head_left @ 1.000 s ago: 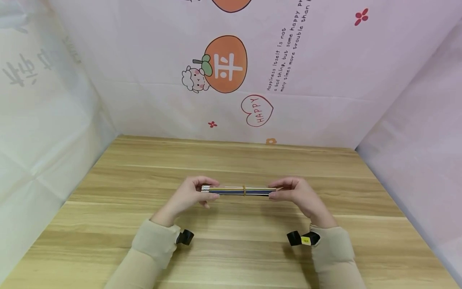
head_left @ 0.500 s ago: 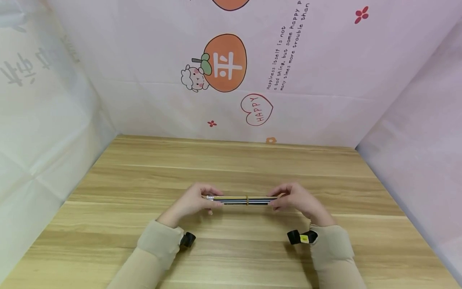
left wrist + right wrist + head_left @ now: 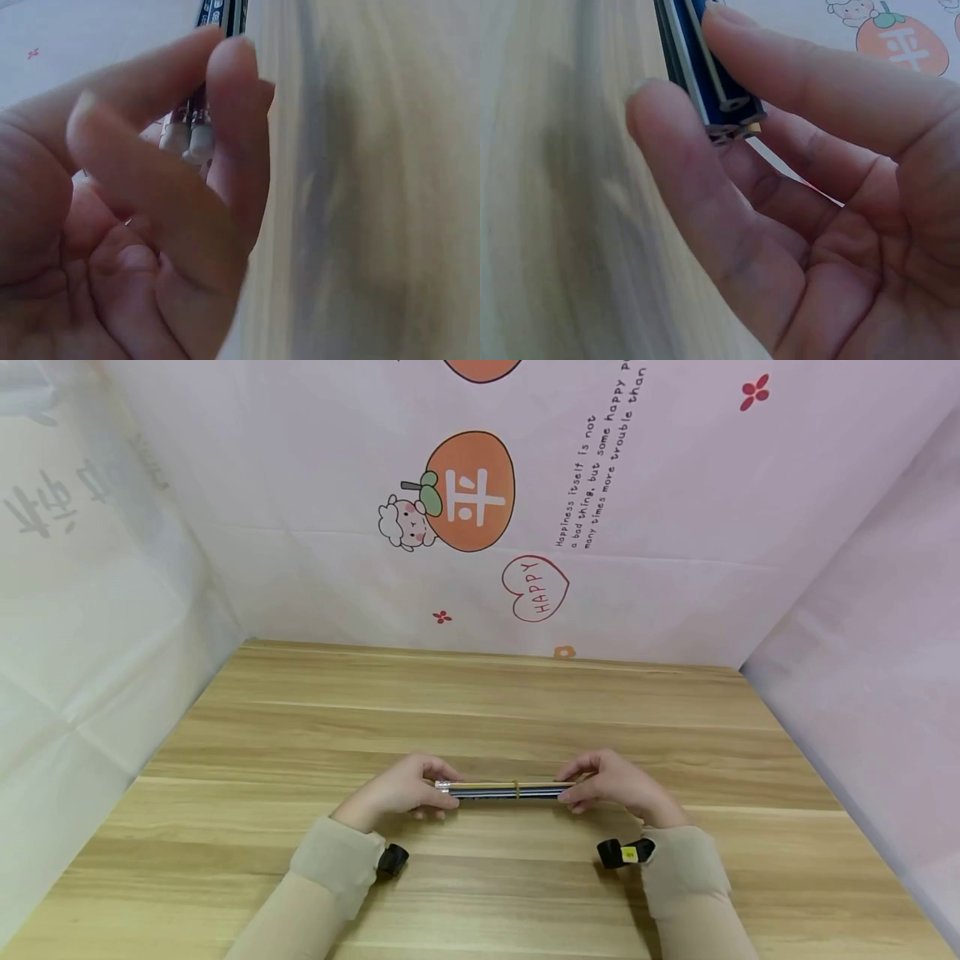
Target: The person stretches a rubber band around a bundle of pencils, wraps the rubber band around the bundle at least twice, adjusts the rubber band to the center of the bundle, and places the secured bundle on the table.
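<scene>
A bundle of pencils (image 3: 487, 791) lies crosswise between my two hands, bound near its middle by a tan rubber band (image 3: 517, 790). My left hand (image 3: 405, 789) grips the end with the white erasers (image 3: 201, 142), thumb on the near side and fingers on the far side. My right hand (image 3: 615, 785) pinches the opposite end, where flat, unsharpened pencil ends (image 3: 731, 112) show in the right wrist view. The bundle is level and low over the wooden table (image 3: 487, 710).
A printed white cloth (image 3: 315, 568) rises behind the table, with pale cloth walls on both sides. Each wrist bears a small black camera, the left camera (image 3: 392, 861) and the right camera (image 3: 611, 853).
Both hands have come down and nearer to me with the pencil bundle, which is lower in the head view. The grip at both ends stays.
</scene>
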The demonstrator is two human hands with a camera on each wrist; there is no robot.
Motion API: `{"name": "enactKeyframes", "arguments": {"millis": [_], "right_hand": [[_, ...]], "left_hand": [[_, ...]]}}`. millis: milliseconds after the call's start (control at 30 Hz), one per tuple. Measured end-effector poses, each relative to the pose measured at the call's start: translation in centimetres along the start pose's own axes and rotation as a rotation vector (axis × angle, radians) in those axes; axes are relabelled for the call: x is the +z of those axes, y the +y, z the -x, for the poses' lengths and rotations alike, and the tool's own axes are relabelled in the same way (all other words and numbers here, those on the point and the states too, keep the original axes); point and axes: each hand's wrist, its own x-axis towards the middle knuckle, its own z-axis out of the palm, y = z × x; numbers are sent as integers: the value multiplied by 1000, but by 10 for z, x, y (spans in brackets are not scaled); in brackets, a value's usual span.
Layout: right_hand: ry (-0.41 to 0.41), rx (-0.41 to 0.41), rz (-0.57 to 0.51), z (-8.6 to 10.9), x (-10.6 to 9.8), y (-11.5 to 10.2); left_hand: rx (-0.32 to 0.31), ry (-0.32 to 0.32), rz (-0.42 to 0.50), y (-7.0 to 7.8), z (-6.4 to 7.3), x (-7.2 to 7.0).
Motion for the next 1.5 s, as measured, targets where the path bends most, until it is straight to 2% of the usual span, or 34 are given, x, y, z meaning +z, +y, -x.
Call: {"name": "enactKeyframes", "arguments": {"millis": [100, 300, 567, 767, 1100, 1500], "right_hand": [[6, -1, -14, -2, -1, 3], [9, 7, -40, -3, 1, 4], [-3, 10, -22, -6, 5, 5], [-6, 20, 1, -9, 9, 7], [14, 35, 10, -10, 12, 8], [6, 32, 33, -10, 11, 8]], "left_hand": [[9, 9, 27, -3, -2, -1], [22, 28, 24, -7, -4, -2], [-21, 52, 31, -8, -4, -3], [-22, 62, 48, -10, -4, -4], [-72, 81, 27, -10, -5, -3], [-41, 92, 2, -13, -3, -4]]}}
